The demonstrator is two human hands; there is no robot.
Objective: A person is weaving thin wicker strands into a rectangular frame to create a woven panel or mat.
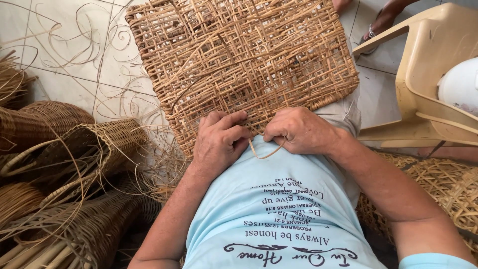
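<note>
Head view, strip (264, 152) seemingly between both grips

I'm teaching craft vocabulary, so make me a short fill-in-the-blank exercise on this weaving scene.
1. Both hands work at the near edge of a woven rattan ____ resting on the lap.
2. A loose strip curls under the ____ hand.
3. The left hand rests on the mat's ____ edge.
4. Finished baskets stand on the person's ____ side.

Missing: mat; right; near; left
</note>
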